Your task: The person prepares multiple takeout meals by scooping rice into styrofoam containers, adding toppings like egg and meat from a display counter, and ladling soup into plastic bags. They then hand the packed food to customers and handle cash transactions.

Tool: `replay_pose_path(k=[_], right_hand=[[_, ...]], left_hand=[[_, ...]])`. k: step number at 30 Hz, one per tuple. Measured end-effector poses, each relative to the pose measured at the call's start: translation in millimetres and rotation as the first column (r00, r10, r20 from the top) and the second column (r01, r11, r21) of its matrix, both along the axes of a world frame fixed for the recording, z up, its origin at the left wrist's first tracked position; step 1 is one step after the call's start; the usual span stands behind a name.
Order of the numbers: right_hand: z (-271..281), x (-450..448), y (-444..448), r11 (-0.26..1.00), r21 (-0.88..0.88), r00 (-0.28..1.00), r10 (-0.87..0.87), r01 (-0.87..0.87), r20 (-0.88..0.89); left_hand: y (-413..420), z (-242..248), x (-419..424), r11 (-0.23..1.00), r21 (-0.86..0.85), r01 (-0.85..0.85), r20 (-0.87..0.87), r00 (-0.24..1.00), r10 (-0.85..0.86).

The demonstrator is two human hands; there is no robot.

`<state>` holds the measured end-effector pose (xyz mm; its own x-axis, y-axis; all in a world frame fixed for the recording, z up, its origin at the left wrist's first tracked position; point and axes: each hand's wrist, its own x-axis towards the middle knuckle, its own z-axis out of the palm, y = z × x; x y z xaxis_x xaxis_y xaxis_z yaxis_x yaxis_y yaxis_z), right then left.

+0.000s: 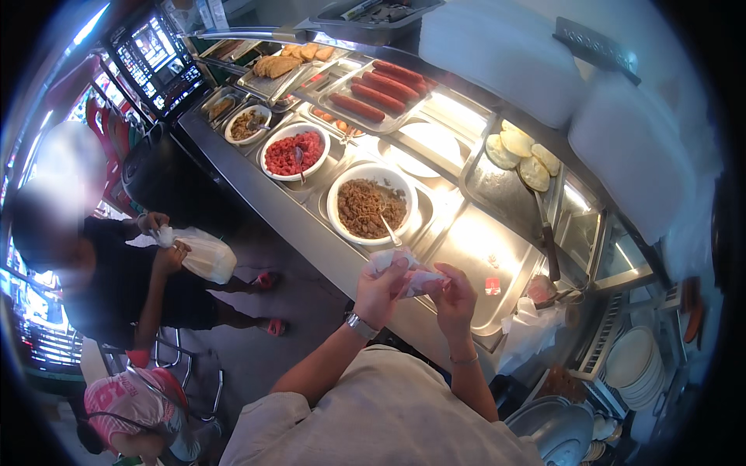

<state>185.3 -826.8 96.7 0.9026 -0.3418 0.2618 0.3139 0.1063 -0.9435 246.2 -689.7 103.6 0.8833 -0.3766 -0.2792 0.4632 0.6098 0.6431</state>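
My left hand [376, 297] and my right hand [457, 300] are close together over the counter's near edge. Between them they grip crumpled pinkish-white paper [424, 282]; the picture does not settle whether these are banknotes. Just beyond the paper stands a white bowl [333, 204] of shredded brown meat [368, 205], with a spoon [391, 230] leaning in it. A steel tray [460, 256] lies to the right of that bowl, and a small red-and-white packet [492, 286] rests on it.
Farther left are a bowl of diced red food [296, 152] and red sausages [376, 87] on a tray. Round pale patties [533, 169] and a dark-handled turner [548, 244] are at right. Across the counter a person [116, 279] holds a plastic bag [207, 253]; another person [131, 402] sits nearby.
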Motion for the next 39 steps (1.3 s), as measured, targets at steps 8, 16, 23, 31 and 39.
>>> replay_pose_path(k=[8, 16, 23, 31, 39], right_hand=[[-5.5, 32.4, 5.7, 0.985, 0.161, 0.997, -0.061, 0.069, -0.050], [-9.6, 27.3, -1.1, 0.986, 0.119, 0.989, -0.126, 0.117, 0.075], [-5.8, 10.4, -15.3, 0.985, 0.071, 0.962, 0.136, -0.157, 0.238], [44.5, 16.8, 11.3, 0.936, 0.094, 0.890, 0.351, -0.339, -0.290], [117.6, 47.1, 21.7, 0.631, -0.701, 0.936, 0.131, -0.334, -0.327]], left_hand=[[12.1, 4.7, 30.2, 0.979, -0.164, 0.121, 0.037, 0.992, -0.117], [7.3, 9.0, 37.2, 0.923, -0.334, 0.190, -0.031, 0.977, -0.212], [9.8, 20.2, 25.8, 0.993, -0.087, 0.086, -0.045, 0.995, -0.090], [13.7, -5.1, 16.8, 0.966, 0.259, 0.004, 0.500, 0.855, -0.138], [44.9, 5.4, 40.3, 0.990, 0.112, 0.085, 0.202, 0.974, -0.107]])
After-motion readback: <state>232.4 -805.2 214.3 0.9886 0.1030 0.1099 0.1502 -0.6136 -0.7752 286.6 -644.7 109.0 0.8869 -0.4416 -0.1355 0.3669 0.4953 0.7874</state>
